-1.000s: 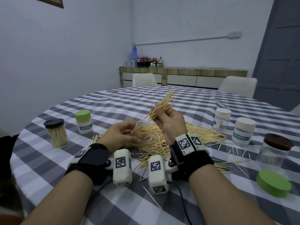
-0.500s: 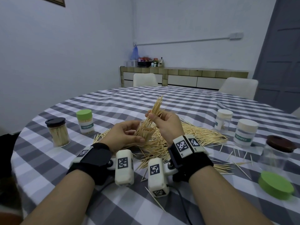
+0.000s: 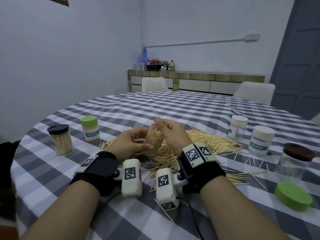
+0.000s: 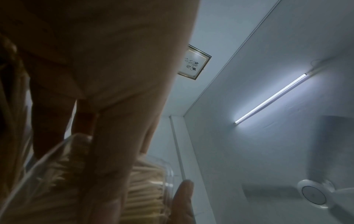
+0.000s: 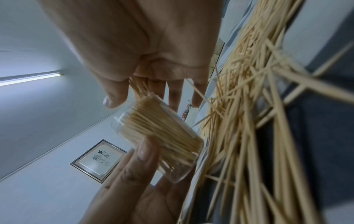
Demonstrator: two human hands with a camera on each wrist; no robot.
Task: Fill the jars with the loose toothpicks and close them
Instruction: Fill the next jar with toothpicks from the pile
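Note:
My left hand (image 3: 136,141) grips a small clear lidless jar (image 3: 153,141), packed with toothpicks and held just above the table. In the left wrist view its fingers (image 4: 111,151) wrap the jar's wall (image 4: 149,189). My right hand (image 3: 160,125) hovers right over the jar's mouth and pinches a few toothpicks (image 3: 165,122) that stick up from its fingertips. The right wrist view shows the jar (image 5: 159,133) full nearly to the rim, with my right thumb and fingers (image 5: 114,97) at its opening. A large loose pile of toothpicks (image 3: 207,141) lies on the checked tablecloth under and right of both hands.
At left stand a filled jar with a black lid (image 3: 60,141) and a green-lidded jar (image 3: 90,129). At right are two white-lidded jars (image 3: 238,126) (image 3: 262,142), a brown-lidded clear jar (image 3: 294,163) and a loose green lid (image 3: 293,195). Stray toothpicks (image 3: 256,172) dot the cloth.
My right hand lowered its raised bundle of toothpicks into the jar. Most of the bundle now sits inside, and only a few sticks remain at the fingertips.

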